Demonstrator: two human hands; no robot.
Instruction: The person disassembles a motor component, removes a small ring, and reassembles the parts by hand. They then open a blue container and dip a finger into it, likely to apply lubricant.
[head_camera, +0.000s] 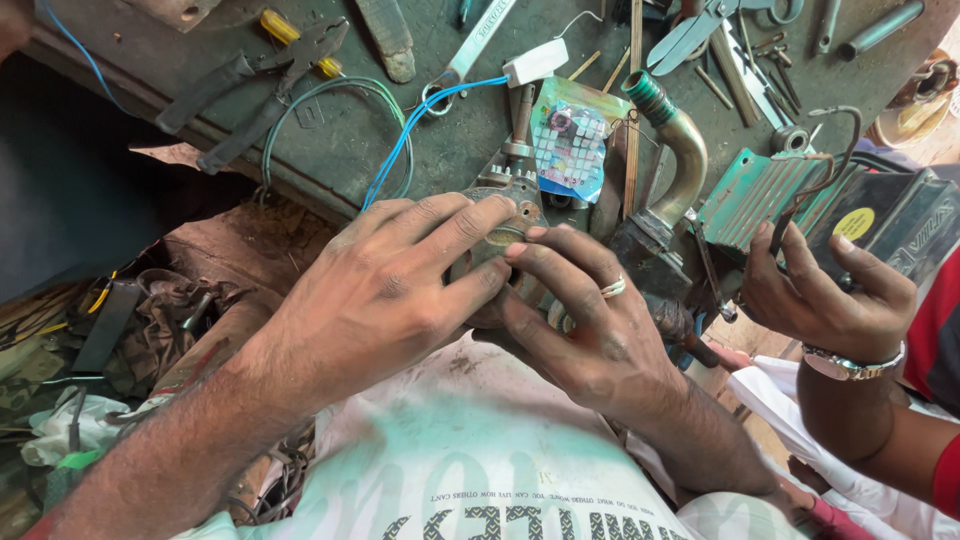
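While the head view looks straight down, a round grey metal part (505, 235) is seen held between both hands at the near edge of the green worktop (400, 130), over a white printed cloth (470, 460) on the lap. The left hand (385, 295) is laid across it from the left, its fingers (470, 225) curled closed over the upper face; the right hand (590, 320), with a ring on one finger, is closed on the part's right and lower side, fingertips meeting those of the left. The part lies directly beneath the fingers of both hands, neither hand being clearly nearer; its long axis appears to run away from the body toward the worktop, though this cannot be told surely. Most of the part is hidden by the hands, so its shape and underside cannot be made out. A blue wire (420, 120) runs from it toward the far side. Black pliers (250, 85) lie near the far-left corner, a bent pipe (680, 150) just beside the part. At the right edge, another person's hand (815, 290) is closed on a black box (890, 225), partly cut off.
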